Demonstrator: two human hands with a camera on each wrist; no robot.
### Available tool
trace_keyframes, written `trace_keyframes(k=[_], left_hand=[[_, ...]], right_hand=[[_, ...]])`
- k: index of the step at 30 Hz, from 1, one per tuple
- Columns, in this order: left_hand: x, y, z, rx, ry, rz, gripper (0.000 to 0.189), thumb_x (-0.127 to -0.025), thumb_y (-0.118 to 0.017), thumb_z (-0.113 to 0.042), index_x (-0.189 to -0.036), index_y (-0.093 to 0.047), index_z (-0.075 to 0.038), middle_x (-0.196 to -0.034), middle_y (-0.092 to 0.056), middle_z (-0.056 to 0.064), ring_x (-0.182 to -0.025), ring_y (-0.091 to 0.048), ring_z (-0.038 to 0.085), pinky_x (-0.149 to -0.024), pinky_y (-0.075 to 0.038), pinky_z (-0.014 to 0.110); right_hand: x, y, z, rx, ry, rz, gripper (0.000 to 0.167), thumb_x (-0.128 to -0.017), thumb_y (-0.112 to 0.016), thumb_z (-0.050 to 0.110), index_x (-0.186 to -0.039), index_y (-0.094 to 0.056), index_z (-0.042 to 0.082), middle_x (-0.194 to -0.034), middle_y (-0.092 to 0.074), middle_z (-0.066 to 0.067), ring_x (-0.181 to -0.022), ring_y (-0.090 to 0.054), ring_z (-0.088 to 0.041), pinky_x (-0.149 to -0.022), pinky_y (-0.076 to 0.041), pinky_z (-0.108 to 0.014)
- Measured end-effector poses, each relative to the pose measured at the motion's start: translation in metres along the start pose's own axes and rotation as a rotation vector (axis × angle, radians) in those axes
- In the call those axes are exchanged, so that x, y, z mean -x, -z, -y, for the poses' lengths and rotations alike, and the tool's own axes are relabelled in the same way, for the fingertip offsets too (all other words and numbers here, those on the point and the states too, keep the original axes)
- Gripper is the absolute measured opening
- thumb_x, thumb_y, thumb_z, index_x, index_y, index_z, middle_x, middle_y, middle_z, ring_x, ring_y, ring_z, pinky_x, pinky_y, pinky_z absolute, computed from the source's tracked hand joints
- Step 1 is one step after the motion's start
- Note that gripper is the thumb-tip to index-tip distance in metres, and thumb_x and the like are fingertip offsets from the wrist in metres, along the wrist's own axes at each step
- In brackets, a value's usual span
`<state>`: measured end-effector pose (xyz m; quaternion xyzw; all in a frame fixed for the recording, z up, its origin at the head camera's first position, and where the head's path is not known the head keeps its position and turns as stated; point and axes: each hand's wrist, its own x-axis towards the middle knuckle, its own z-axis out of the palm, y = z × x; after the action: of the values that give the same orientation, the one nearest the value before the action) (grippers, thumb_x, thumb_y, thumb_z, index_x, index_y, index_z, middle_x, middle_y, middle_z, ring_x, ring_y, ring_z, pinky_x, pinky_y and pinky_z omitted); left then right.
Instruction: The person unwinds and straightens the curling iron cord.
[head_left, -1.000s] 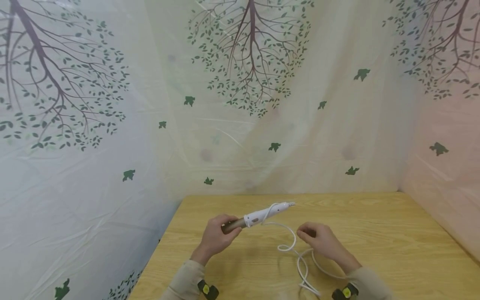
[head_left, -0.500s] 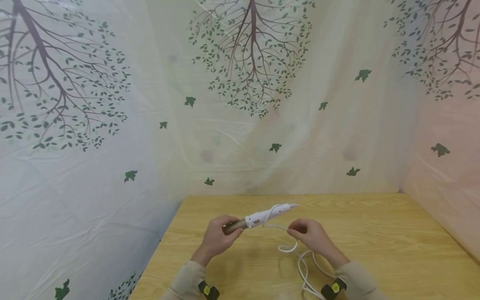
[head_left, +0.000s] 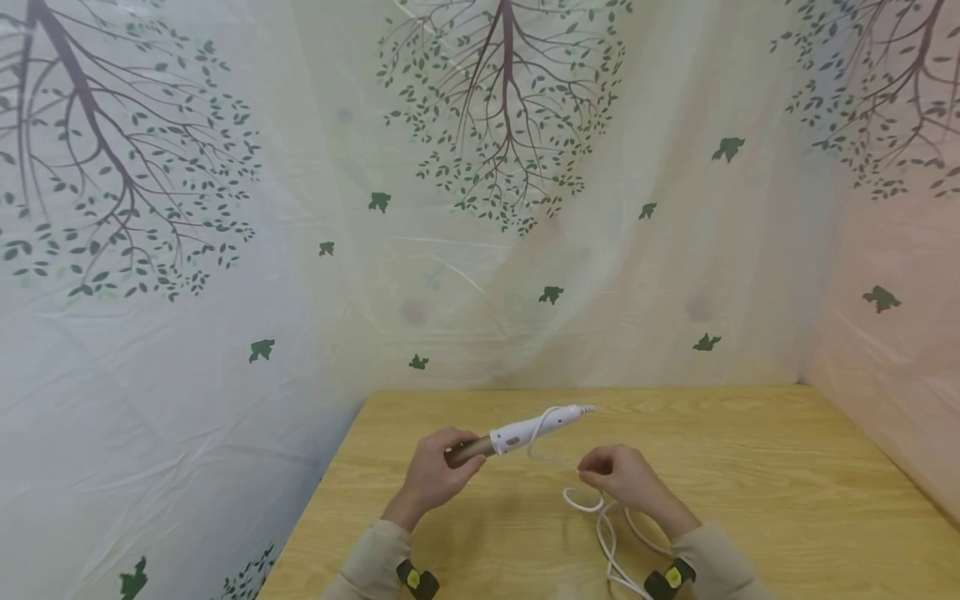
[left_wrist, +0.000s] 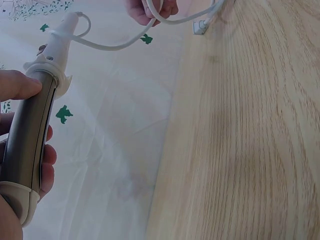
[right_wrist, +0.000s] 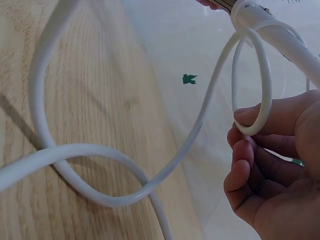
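A hair straightener (head_left: 525,432) with a white handle and a brownish metal barrel is held above the table. My left hand (head_left: 435,471) grips it round the barrel; in the left wrist view the thumb lies along the metal (left_wrist: 30,130) and the fingertips show on its other side. The handle end points right and slightly up. A white cord (right_wrist: 187,145) leaves that end and wraps across the handle. To the right of the handle, my right hand (head_left: 626,477) pinches the cord between thumb and forefinger (right_wrist: 245,116), its other fingers curled.
Loose loops of cord hang and lie over the wooden table (head_left: 750,483) below my right hand. A white plug (left_wrist: 200,27) shows by the cord in the left wrist view. A pale sheet (head_left: 480,317) printed with trees and leaves hangs behind the table and along its sides.
My right hand has moved left to the cord and now pinches it close to the handle; the stretch between has shifted down a little. My left hand and the straightener have hardly moved.
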<state>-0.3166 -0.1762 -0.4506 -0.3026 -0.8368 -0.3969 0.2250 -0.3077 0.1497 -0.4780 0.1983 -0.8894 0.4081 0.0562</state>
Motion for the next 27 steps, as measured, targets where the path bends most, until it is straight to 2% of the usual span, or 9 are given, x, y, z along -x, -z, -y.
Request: trace_keyframes(k=[8, 15, 20, 23, 27], left_hand=[[0.001, 0.0, 0.002, -0.003, 0.007, -0.009, 0.023, -0.081, -0.079, -0.017, -0.102, -0.072, -0.014, -0.093, -0.071, -0.001, -0.075, -0.062, 0.008, -0.064, -0.05, 0.022], [0.002, 0.0, 0.002, -0.008, 0.015, -0.009, 0.022, -0.08, -0.08, -0.016, -0.101, -0.072, -0.014, -0.093, -0.071, -0.001, -0.074, -0.061, 0.007, -0.063, -0.049, 0.022], [0.003, 0.0, 0.002, -0.017, 0.018, -0.007, 0.022, -0.081, -0.079, -0.016, -0.101, -0.072, -0.014, -0.093, -0.071, -0.001, -0.074, -0.06, 0.006, -0.063, -0.049, 0.022], [0.003, 0.0, 0.003, -0.027, 0.018, -0.002, 0.022, -0.081, -0.079, -0.016, -0.101, -0.072, -0.014, -0.093, -0.071, -0.002, -0.074, -0.06, 0.006, -0.063, -0.049, 0.021], [0.003, -0.001, 0.004, -0.042, 0.023, 0.007, 0.022, -0.081, -0.079, -0.016, -0.101, -0.072, -0.014, -0.092, -0.07, -0.002, -0.073, -0.059, 0.005, -0.063, -0.049, 0.021]], right_hand=[[0.006, 0.001, -0.002, -0.023, 0.095, 0.045, 0.006, -0.087, -0.072, 0.017, -0.087, -0.071, 0.011, -0.081, -0.069, 0.005, -0.072, -0.058, 0.0, -0.065, -0.05, -0.022], [0.016, 0.007, 0.002, -0.105, 0.198, 0.084, 0.005, -0.09, -0.069, 0.016, -0.089, -0.071, 0.012, -0.083, -0.07, 0.003, -0.073, -0.06, 0.0, -0.066, -0.052, -0.023], [0.022, 0.011, 0.007, -0.128, 0.319, 0.037, 0.003, -0.09, -0.068, 0.007, -0.091, -0.071, 0.008, -0.083, -0.071, -0.001, -0.075, -0.061, 0.0, -0.066, -0.052, -0.024], [0.023, 0.014, 0.008, -0.14, 0.393, 0.0, 0.009, -0.087, -0.067, -0.003, -0.091, -0.07, 0.004, -0.082, -0.07, -0.007, -0.074, -0.062, -0.002, -0.066, -0.053, -0.025], [0.024, 0.022, 0.013, -0.187, 0.446, -0.021, 0.015, -0.087, -0.066, -0.007, -0.092, -0.07, 0.006, -0.083, -0.07, -0.007, -0.075, -0.062, -0.003, -0.066, -0.053, -0.026]])
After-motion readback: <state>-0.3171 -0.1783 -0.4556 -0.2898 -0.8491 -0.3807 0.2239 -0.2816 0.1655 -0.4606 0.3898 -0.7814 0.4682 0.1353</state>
